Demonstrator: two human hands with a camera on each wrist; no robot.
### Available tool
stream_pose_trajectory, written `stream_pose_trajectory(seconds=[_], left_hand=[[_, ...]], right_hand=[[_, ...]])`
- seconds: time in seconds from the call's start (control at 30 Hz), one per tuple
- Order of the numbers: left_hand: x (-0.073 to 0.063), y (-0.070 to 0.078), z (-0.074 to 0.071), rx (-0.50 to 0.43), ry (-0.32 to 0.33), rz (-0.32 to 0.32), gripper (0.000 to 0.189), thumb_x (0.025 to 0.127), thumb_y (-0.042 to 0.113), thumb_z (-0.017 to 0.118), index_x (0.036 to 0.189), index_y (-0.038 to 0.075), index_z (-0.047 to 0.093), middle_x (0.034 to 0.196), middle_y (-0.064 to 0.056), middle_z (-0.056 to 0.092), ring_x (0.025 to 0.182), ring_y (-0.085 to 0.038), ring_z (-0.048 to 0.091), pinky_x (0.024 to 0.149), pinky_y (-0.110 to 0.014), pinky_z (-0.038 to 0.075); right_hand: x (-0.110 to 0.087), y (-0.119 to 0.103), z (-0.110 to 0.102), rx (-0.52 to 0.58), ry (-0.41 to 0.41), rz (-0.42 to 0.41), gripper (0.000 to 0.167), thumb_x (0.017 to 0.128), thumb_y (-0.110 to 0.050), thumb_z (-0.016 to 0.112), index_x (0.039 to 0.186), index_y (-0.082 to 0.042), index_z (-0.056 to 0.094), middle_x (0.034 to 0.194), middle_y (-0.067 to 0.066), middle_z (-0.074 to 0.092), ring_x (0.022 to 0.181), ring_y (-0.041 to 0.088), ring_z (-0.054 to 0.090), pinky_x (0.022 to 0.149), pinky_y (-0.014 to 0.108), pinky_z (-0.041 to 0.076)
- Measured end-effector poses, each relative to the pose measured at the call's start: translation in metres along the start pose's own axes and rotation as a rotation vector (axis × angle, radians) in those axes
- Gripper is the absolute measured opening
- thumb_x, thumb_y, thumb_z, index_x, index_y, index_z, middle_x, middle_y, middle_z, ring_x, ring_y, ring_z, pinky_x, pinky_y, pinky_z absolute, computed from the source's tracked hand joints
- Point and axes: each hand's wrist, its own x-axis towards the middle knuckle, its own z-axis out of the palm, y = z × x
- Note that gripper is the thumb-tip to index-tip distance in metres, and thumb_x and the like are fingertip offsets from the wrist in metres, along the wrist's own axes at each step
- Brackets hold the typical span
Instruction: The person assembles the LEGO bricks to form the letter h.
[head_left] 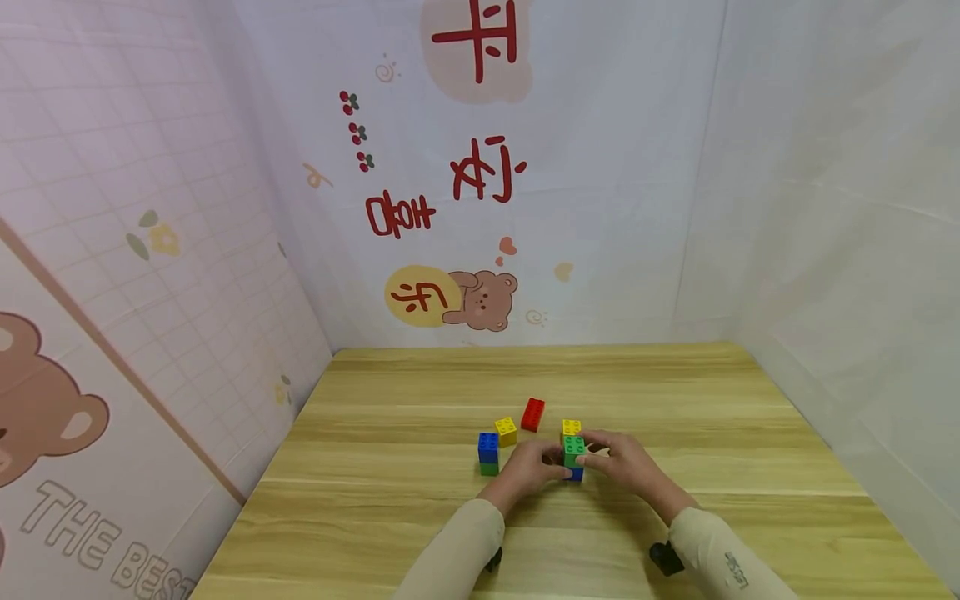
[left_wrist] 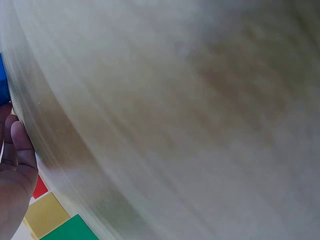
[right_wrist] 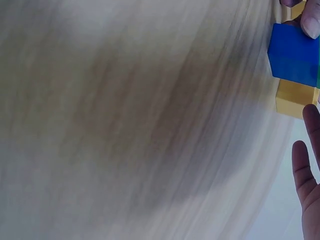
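Note:
A green brick (head_left: pixel 574 451) sits atop a blue brick (head_left: pixel 577 474), between both hands. The left hand (head_left: pixel 529 468) pinches the blue brick from the left, its thumb at the front. On the right, the right hand (head_left: pixel 628 464) holds the green brick between thumb and index finger. Its outer fingers stand straight in the right wrist view. Just behind this pair is a yellow brick (head_left: pixel 572 427), partly hidden. At the left wrist view's edge appear the left hand (left_wrist: pixel 17 170) and a sliver of the blue brick (left_wrist: pixel 3 82).
Left of the left hand stands a blue brick (head_left: pixel 488 444) on a green brick (head_left: pixel 489 469). Another yellow brick (head_left: pixel 506 431) and a long red brick (head_left: pixel 533 414) lie behind it on the wooden table (head_left: pixel 360 483). Printed cloth walls (head_left: pixel 615 250) rise at back and sides.

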Motion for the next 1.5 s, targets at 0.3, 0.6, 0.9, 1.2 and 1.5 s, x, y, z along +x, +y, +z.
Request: stream_pose_trajectory(seconds=[0.3, 0.6, 0.9, 1.2, 1.5], left_hand=[[-0.001, 0.002, -0.001, 0.009, -0.005, -0.012, 0.025, 0.087, 0.02, 0.078, 0.112, 0.019, 0.074, 0.094, 0.014, 0.067, 0.087, -0.005, 0.06, 0.085, -0.029, 0.052], [-0.002, 0.004, -0.004, -0.001, -0.023, 0.003, 0.027, 0.088, 0.024, 0.078, 0.114, 0.019, 0.074, 0.098, 0.012, 0.068, 0.089, -0.006, 0.06, 0.086, -0.03, 0.052], [-0.005, 0.005, -0.006, -0.022, -0.029, 0.009, 0.032, 0.09, 0.026, 0.076, 0.12, 0.021, 0.07, 0.102, 0.009, 0.068, 0.094, -0.008, 0.061, 0.087, -0.032, 0.052], [-0.004, 0.004, -0.007, -0.019, -0.02, 0.016, 0.028, 0.088, 0.023, 0.077, 0.116, 0.02, 0.072, 0.098, 0.01, 0.067, 0.091, -0.007, 0.061, 0.085, -0.031, 0.052], [-0.004, 0.003, -0.005, -0.034, -0.017, 0.026, 0.027, 0.088, 0.022, 0.077, 0.115, 0.021, 0.072, 0.097, 0.011, 0.067, 0.089, -0.007, 0.061, 0.083, -0.03, 0.052]], right_hand=[[-0.001, 0.004, 0.001, 0.053, -0.01, -0.007, 0.04, 0.094, -0.028, 0.07, 0.127, -0.006, 0.067, 0.121, 0.013, 0.067, 0.101, 0.03, 0.065, 0.083, 0.051, 0.052], [-0.001, 0.002, 0.002, 0.087, -0.012, -0.019, 0.039, 0.094, -0.025, 0.07, 0.126, -0.004, 0.066, 0.119, 0.013, 0.068, 0.101, 0.031, 0.065, 0.084, 0.05, 0.053], [-0.002, 0.002, 0.003, 0.114, -0.006, 0.021, 0.041, 0.093, -0.024, 0.072, 0.126, -0.001, 0.065, 0.119, 0.015, 0.068, 0.102, 0.032, 0.065, 0.085, 0.052, 0.052], [-0.003, 0.004, 0.008, 0.179, 0.033, 0.082, 0.039, 0.091, -0.026, 0.074, 0.123, -0.005, 0.068, 0.117, 0.011, 0.069, 0.103, 0.029, 0.065, 0.085, 0.048, 0.053], [-0.006, -0.001, 0.013, 0.224, 0.107, 0.15, 0.04, 0.089, -0.023, 0.076, 0.124, -0.006, 0.069, 0.119, 0.013, 0.069, 0.103, 0.029, 0.066, 0.084, 0.045, 0.054]])
